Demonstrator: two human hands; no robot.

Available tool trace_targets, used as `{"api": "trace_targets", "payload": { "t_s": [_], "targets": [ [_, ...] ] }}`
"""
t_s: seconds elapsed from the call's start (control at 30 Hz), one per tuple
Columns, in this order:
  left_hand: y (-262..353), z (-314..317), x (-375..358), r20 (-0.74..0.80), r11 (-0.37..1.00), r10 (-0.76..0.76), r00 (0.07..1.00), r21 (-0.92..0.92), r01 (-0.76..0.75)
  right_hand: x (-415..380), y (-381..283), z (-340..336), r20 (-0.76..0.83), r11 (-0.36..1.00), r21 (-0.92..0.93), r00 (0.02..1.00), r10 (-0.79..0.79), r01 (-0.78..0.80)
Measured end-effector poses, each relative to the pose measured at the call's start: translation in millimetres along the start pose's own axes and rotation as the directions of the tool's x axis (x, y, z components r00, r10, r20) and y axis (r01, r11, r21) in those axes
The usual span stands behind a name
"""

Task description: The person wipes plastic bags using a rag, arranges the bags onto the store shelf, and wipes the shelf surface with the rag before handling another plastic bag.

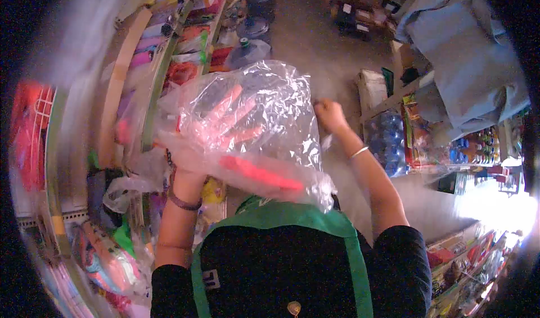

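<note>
Plastic bag (pixel 253 127), clear and crumpled, is held raised at frame centre above a green apron (pixel 287 217). Left hand (pixel 219 132) sits inside the bag, fingers spread open against the film. Right hand (pixel 331 115), at 3 o'clock of the bag, has its grip closed, pinching the bag's edge. Shelves (pixel 169 48) of goods stand at 10 o'clock.

A small, crowded shop
Shelves (pixel 169 48) of packaged goods; bottled water packs (pixel 388 141) right of them; water jugs (pixel 250 51) on floor
</note>
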State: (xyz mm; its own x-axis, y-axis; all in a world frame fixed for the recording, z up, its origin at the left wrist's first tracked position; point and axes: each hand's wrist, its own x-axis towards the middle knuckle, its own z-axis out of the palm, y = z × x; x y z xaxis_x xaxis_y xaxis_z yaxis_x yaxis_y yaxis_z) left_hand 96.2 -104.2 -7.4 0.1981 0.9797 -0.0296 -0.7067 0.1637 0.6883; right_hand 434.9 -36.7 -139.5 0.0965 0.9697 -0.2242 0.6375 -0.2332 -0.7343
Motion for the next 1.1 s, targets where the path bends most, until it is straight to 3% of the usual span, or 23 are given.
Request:
{"api": "trace_targets", "payload": {
  "t_s": [0.07,0.17,0.2,0.3,0.33,0.37,0.4,0.43,0.47,0.53,0.57,0.6,0.63,0.67,0.73,0.83,0.93,0.97,1.03,1.07,1.1],
  "targets": [
    [5.5,3.0,0.7,-0.079,0.998,0.063,0.995,-0.018,-0.064,7.1,5.1,-29.6,-0.018,0.961,0.087,0.965,-0.261,0.262],
    [9.7,7.8,2.6,-0.158,0.991,0.122,0.980,-0.042,-0.130,-16.4,-22.8,-40.9,0.296,0.790,0.540,0.814,-0.500,0.289],
    [8.4,10.7,3.3,-0.176,0.990,0.126,0.976,-0.045,-0.136,-27.7,-33.6,-42.0,0.371,0.760,0.578,0.733,-0.569,0.298],
    [5.0,10.3,5.0,-0.230,0.988,0.126,0.965,-0.058,-0.143,-58.9,-53.6,-28.6,0.477,0.680,0.423,0.490,-0.729,0.599],
    [4.2,3.9,3.9,-0.245,0.991,0.101,0.964,-0.063,-0.120,-63.7,-56.1,-25.4,0.501,0.670,0.425,0.459,-0.734,0.608],
    [1.7,-6.2,3.7,-0.262,0.993,0.075,0.962,-0.069,-0.096,-65.8,-52.7,-22.6,0.585,0.764,0.567,0.502,-0.637,0.309],
    [0.8,-12.5,2.1,-0.277,0.995,0.048,0.960,-0.074,-0.071,-67.4,-51.1,-21.0,0.680,0.776,0.631,0.502,-0.534,-0.030],
    [-2.5,-3.7,-0.6,-0.340,0.990,0.135,0.931,0.008,-0.141,-66.0,-55.4,-17.7,0.621,0.770,0.632,0.651,-0.437,-0.087],
    [-7.5,-6.9,-3.5,-0.322,0.995,0.090,0.942,-0.004,-0.097,-62.4,-62.3,-13.3,0.544,0.756,0.640,0.775,-0.323,-0.134],
    [-20.7,-31.4,-11.4,-0.291,0.999,0.037,0.956,-0.012,-0.042,-53.8,-79.9,-14.6,0.457,0.765,0.625,0.867,-0.198,-0.155],
    [-32.2,-53.4,-20.6,-0.227,0.995,0.046,0.973,0.093,-0.025,-50.1,-92.7,-21.2,0.461,0.789,0.603,0.860,-0.219,-0.122],
    [-32.6,-54.9,-32.4,-0.215,0.990,0.051,0.975,0.138,-0.021,-52.4,-102.5,-20.2,0.358,0.763,0.641,0.913,-0.194,-0.088],
    [-33.8,-55.6,-45.2,-0.202,0.983,0.056,0.978,0.184,-0.019,-42.3,-102.1,-18.8,0.374,0.730,0.679,0.891,-0.257,-0.075],
    [-33.5,-43.0,-48.6,-0.225,0.989,0.044,0.973,0.150,-0.009,-58.5,-130.4,-28.7,0.314,0.719,0.690,0.929,-0.197,-0.081],
    [-12.3,-25.8,-63.8,-0.280,0.996,0.060,0.958,-0.048,-0.077,-24.8,-111.1,-23.3,0.317,0.691,0.723,0.891,-0.325,-0.005],
    [22.6,9.4,-83.7,-0.367,0.927,0.359,0.858,0.246,-0.283,-14.7,-156.4,-30.7,0.331,0.711,0.689,0.811,-0.483,0.142],
    [74.4,36.0,-120.0,-0.284,0.847,0.324,0.902,0.512,-0.143,-8.8,-216.8,-42.1,0.368,0.704,0.626,0.668,-0.647,0.336],
    [85.6,26.2,-133.1,-0.249,0.731,0.323,0.913,0.678,-0.074,-7.0,-238.6,-39.0,0.365,0.684,0.611,0.625,-0.690,0.399],
    [105.1,22.4,-155.7,-0.269,0.663,0.306,0.913,0.748,-0.002,0.8,-279.8,-26.9,0.280,0.615,0.583,0.579,-0.766,0.531],
    [111.8,23.6,-165.1,-0.282,0.628,0.291,0.914,0.777,0.040,-6.0,-304.4,-26.0,0.336,0.610,0.647,0.548,-0.766,0.457],
    [120.0,34.0,-175.0,-0.186,0.495,0.437,0.880,0.866,-0.063,-23.9,-333.4,-28.9,0.331,0.570,0.640,0.484,-0.810,0.516]
  ]
}}
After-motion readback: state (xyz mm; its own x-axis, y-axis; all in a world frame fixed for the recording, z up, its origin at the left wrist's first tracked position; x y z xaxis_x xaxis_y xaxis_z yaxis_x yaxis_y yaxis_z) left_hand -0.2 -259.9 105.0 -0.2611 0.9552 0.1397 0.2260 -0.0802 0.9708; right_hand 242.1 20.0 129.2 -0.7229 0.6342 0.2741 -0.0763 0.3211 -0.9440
